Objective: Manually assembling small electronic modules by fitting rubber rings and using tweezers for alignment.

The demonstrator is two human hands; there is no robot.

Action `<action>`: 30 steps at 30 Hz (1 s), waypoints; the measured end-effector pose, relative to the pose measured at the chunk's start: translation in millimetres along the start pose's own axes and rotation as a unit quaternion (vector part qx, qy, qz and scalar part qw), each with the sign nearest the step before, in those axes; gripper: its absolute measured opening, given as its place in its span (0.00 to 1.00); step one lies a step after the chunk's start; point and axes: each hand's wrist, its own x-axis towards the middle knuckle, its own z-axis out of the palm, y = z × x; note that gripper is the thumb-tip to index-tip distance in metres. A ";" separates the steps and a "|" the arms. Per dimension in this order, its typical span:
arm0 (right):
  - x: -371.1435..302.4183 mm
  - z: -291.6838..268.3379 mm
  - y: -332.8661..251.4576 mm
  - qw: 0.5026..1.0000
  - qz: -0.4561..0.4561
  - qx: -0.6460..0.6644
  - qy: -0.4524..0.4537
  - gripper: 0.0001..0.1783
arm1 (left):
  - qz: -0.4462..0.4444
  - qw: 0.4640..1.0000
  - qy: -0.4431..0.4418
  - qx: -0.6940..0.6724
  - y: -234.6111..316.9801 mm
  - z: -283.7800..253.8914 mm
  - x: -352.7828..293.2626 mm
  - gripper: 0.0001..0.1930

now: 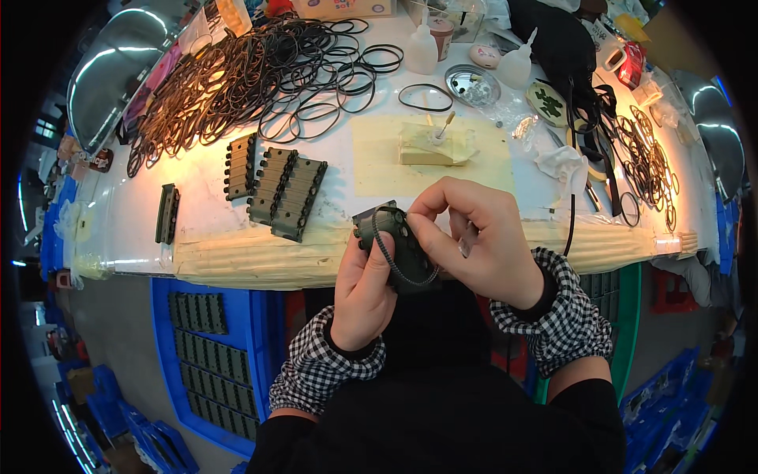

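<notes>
My left hand (pixel 365 294) is wrapped round a dark green moulded part (pixel 408 254) with round lugs along its edge, held just off the table's front edge. A thin black rubber ring (pixel 378 245) runs over this part and hangs in a loop below it. My right hand (pixel 493 241) pinches at the part's upper right edge, where the ring passes under the fingertips. Something small and shiny (pixel 468 239) shows within the curl of the right fingers; its kind is unclear. Several similar green parts (pixel 286 193) lie on the table to the left.
A tangled heap of black rubber rings (pixel 260 75) covers the table's back left, and more rings (pixel 643 166) lie at right. Ahead sit a paper-wrapped block (pixel 434 146), a metal dish (pixel 472 85) and white squeeze bottles (pixel 421 51). A blue crate (pixel 264 332) of green parts stands below left.
</notes>
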 end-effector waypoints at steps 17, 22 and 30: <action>-10.4 15.0 8.1 0.986 -0.099 -0.108 0.082 0.09 | 0.003 1.000 0.010 -0.006 -2.3 2.9 -1.3 0.18; -11.4 14.5 8.7 0.988 -0.089 -0.096 0.085 0.09 | 0.013 1.000 -0.001 0.026 -0.5 4.1 -1.4 0.16; -12.1 15.4 4.8 0.994 -0.049 -0.034 0.093 0.08 | 0.007 1.000 -0.008 0.014 -2.6 0.3 -2.9 0.17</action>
